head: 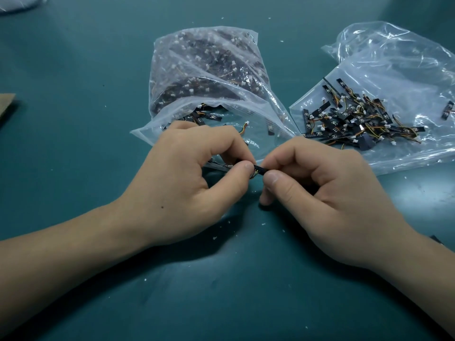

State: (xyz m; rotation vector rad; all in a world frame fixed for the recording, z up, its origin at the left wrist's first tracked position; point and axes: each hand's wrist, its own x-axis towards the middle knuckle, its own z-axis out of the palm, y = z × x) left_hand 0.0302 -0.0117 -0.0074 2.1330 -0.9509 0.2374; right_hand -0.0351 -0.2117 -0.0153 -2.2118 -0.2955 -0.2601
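Note:
My left hand and my right hand meet at the middle of the table, and both pinch one small black circuit strip between thumb and fingers. Thin coloured wires show on the strip at my left thumb. Just behind the hands lies a clear plastic bag stuffed with several such strips and white connectors, its mouth open toward me. To the right, a second clear bag lies flat with a pile of black strips with wires on it.
The surface is a dark green mat dotted with small white flecks. A brown cardboard corner juts in at the left edge. A pale object sits at the top left corner.

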